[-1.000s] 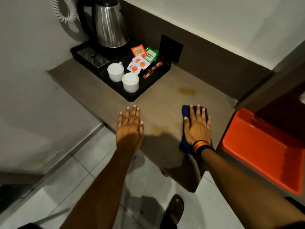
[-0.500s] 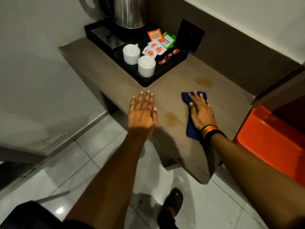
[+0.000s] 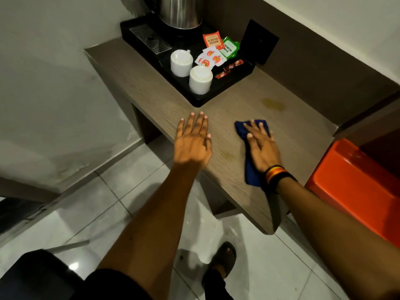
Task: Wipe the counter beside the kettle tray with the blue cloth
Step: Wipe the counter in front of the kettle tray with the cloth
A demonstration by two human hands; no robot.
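The blue cloth (image 3: 251,169) lies flat on the tabletop (image 3: 298,135), pinned under the right hand (image 3: 260,146), to the right of the black kettle tray (image 3: 232,86) and well short of it. Compared with a second ago, the hand and cloth have slid forward and slightly leftward, away from the near edge and closer to the tray's front corner. I take that as a wiping stroke under way, pushing toward the wall. Two yellowish stains remain on the wood: one (image 3: 273,104) ahead of the cloth near the back wall, one (image 3: 229,156) between the two hands. Neither looks touched yet, so most of the wiping seems left to do.

The right fingers (image 3: 257,128) are spread wide and flat, pressing the cloth down rather than gripping it; their tips reach its far edge. The left hand (image 3: 193,146) rests palm down on the bare tabletop near the front edge, its fingers (image 3: 195,124) straight and lightly fanned, holding nothing, apparently bracing. It has kept that pose while moving forward with the body.

On the tray stand a steel kettle (image 3: 180,11), two white cups (image 3: 190,71) and tea sachets (image 3: 218,49).
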